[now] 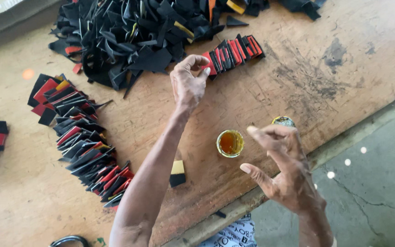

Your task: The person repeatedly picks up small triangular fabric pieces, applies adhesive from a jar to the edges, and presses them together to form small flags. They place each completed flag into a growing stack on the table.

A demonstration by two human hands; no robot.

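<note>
On the wooden bench (pixel 261 91), my left hand (pixel 188 82) pinches the row of red-black strips (pixel 234 51), which runs diagonally; my right hand (pixel 284 169) is spread beside the glue cup (pixel 230 143).

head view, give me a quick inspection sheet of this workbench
surface: worn wooden table, dark stains
job's things: fanned row of red and black pieces; open tin of amber liquid
clutter: black scrap pile; long row of pieces; lone black and yellow piece
grippers: left hand fingers pinched by the fanned row; right hand open, empty, near the tin
cables: nothing seen
surroundings: cracked grey floor
</note>
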